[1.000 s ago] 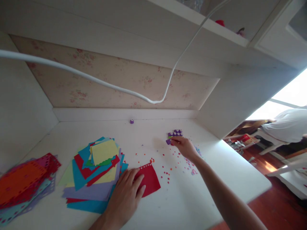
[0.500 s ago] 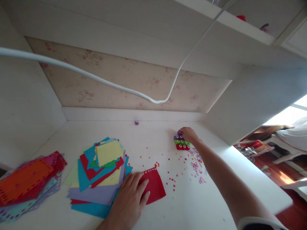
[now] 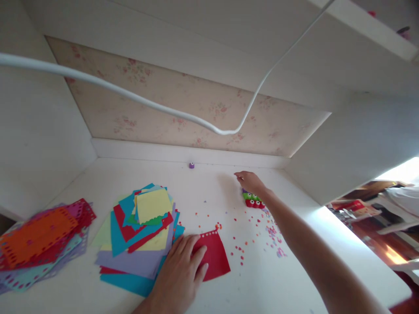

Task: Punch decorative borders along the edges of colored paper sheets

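My left hand (image 3: pixel 180 266) lies flat with fingers spread, over the left part of a red paper square (image 3: pixel 214 257) and the edge of a stack of coloured paper sheets (image 3: pixel 126 264). A row of punched holes runs along the red sheet's top edge. My right hand (image 3: pixel 249 182) hovers above the back of the table, fingers stretched to the left, with nothing visible in them. Below and partly behind it is a cluster of small red, green and purple pieces with eye-like dots (image 3: pixel 252 202). A single purple piece with one eye-like dot (image 3: pixel 191 165) stands near the back edge.
Small round paper dots (image 3: pixel 273 235) are scattered over the white table's (image 3: pixel 271 283) right side. At the far left lies a pile of punched coloured sheets (image 3: pixel 39 237). A white cable (image 3: pixel 170 111) hangs across the view, in front of floral wallpaper (image 3: pixel 178 113).
My right hand has come off the purple top of the cluster and moved slightly to the left, fingers now stretched out. My left hand stays on the red paper. The view has shifted slightly.
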Action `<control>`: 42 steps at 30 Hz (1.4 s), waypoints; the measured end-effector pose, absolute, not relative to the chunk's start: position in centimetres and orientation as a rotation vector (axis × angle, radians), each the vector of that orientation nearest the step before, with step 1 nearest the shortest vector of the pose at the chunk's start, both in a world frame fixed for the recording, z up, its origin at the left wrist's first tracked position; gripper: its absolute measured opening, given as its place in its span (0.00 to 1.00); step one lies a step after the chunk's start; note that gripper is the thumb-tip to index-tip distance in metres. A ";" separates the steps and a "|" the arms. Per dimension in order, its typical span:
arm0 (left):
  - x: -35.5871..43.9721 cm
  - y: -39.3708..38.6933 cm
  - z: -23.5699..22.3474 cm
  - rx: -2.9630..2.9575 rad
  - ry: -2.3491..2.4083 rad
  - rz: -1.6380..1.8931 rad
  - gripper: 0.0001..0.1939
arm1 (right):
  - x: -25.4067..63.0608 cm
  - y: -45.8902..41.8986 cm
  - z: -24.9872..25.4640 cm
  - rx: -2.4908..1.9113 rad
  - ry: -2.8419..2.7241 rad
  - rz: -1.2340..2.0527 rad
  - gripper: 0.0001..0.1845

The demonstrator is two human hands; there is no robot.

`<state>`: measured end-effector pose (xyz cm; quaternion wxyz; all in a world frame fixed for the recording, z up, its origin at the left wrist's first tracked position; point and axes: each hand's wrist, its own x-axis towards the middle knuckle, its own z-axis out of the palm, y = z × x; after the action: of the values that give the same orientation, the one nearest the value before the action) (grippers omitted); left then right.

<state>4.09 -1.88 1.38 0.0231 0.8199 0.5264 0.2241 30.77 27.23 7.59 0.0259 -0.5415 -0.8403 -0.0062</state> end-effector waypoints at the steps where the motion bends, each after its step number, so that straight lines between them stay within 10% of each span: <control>1: 4.1 -1.9 1.3 2.540 1.655 0.708 0.18 | 29.1 27.3 7.4 -1.627 -2.620 0.006 0.22; 14: 3.9 -2.0 3.2 2.332 1.679 0.621 0.28 | 10.0 30.0 5.3 -1.315 -2.752 0.134 0.19; 42: 3.5 -1.7 3.0 1.871 1.515 0.947 0.35 | 16.8 29.1 3.5 -1.547 -2.449 0.241 0.19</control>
<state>3.55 -1.70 2.99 0.2736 0.6957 0.5632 0.3520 16.75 29.12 3.51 0.1169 -0.5286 -0.8367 0.0822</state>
